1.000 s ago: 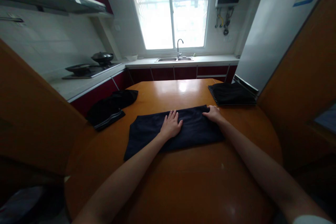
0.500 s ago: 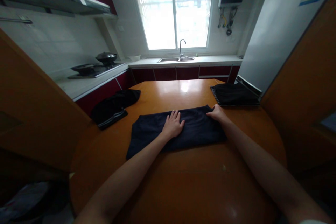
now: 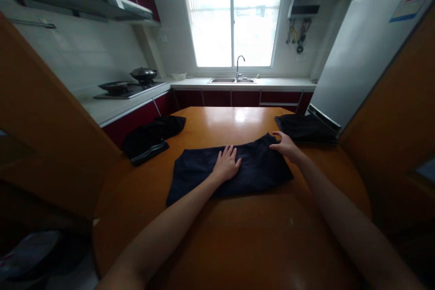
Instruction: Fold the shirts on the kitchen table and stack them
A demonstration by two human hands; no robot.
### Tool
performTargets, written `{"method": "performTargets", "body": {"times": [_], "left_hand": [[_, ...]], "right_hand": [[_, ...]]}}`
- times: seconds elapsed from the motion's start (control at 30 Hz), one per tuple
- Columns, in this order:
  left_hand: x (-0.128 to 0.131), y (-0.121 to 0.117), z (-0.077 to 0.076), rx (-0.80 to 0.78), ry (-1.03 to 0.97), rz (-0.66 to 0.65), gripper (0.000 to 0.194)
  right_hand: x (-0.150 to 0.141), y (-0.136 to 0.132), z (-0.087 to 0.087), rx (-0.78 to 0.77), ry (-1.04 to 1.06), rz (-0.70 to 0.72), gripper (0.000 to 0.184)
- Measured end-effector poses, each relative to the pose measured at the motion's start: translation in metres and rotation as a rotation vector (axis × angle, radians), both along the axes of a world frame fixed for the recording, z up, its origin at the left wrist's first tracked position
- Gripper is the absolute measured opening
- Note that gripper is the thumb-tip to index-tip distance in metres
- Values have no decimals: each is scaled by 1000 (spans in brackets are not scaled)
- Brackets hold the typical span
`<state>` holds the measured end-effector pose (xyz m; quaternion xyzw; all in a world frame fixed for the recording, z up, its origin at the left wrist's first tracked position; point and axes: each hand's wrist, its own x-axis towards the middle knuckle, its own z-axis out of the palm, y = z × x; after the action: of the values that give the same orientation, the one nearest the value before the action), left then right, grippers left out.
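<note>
Wooden table (image 3: 244, 240) carries navy cloth (image 3: 260, 165) midway between its left and right edges; left hand (image 3: 227, 164) lies flat on the cloth; right hand (image 3: 287, 147), grip unclear, has parted thumb and forefinger at its newly peaked far right corner, leaving that end uneven.

Your light comes mainly from the window (image 3: 212, 31) straight ahead, so bright that its panes burn out nearly to white. You see its glare as a pale shine on the far part of the table (image 3: 248, 240), while the near part falls into dim brown shade. Your lower corners sink almost to black, and the lower left is soft and smeared. The dark cloth (image 3: 258, 170) shows you only faint folds. Toward the right edge, your wide view makes the fridge (image 3: 363, 45) lean and stretch.
</note>
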<state>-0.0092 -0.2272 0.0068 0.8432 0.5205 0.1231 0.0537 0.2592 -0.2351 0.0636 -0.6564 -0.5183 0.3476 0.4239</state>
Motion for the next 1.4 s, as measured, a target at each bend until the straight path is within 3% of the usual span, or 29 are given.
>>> {"method": "performTargets", "body": {"times": [0.1, 0.2, 0.27, 0.33, 0.4, 0.47, 0.53, 0.57, 0.67, 0.73, 0.83, 0.97, 1.1, 1.17, 1.27, 1.4], "left_hand": [[2, -3, 2, 20, -93, -12, 55], [5, -2, 14, 1, -404, -8, 46], [6, 1, 28, -163, -758, 15, 43], [4, 5, 42, -455, -1119, 51, 47], [-1, 10, 52, -731, -1353, 117, 58], [-8, 11, 56, -807, -1462, 215, 57], [-16, 9, 52, -737, -1479, 309, 56], [-19, 7, 48, -691, -1453, 333, 67], [-25, 0, 37, -493, -1260, 320, 93], [-25, -3, 34, -275, -1124, 278, 89], [-23, -2, 40, -105, -1027, 164, 67], [-23, 6, 68, -162, -1077, 52, 50], [-49, 15, 100, -233, -1141, 105, 47], [-74, 19, 107, -310, -1174, 165, 48], [-119, 20, 98, -433, -1218, 227, 51], [-166, 12, 64, -533, -1207, 307, 52]], "right_hand": [[-15, 8, 17, 43, -26, 33, 79], [-44, 19, 35, 107, -157, 56, 74], [-72, 25, 44, 155, -232, 72, 73], [-103, 26, 48, 178, -236, 129, 77], [-132, 22, 48, 130, -115, 290, 87], [-152, 16, 45, 27, 54, 485, 91], [-159, 10, 40, -58, 167, 589, 81], [-157, 8, 37, -71, 187, 587, 70], [-135, 4, 22, 20, 106, 440, 31], [-114, 1, 8, 132, -15, 306, 17], [-88, -10, -13, 248, -143, 186, 18], [-78, -29, -30, 358, -152, 212, 31], [-98, -36, -34, 469, -112, 379, 45], [-115, -33, -36, 481, -118, 452, 51], [-143, -25, -43, 432, -169, 550, 59], [-172, -18, -54, 332, -312, 658, 66]]}}
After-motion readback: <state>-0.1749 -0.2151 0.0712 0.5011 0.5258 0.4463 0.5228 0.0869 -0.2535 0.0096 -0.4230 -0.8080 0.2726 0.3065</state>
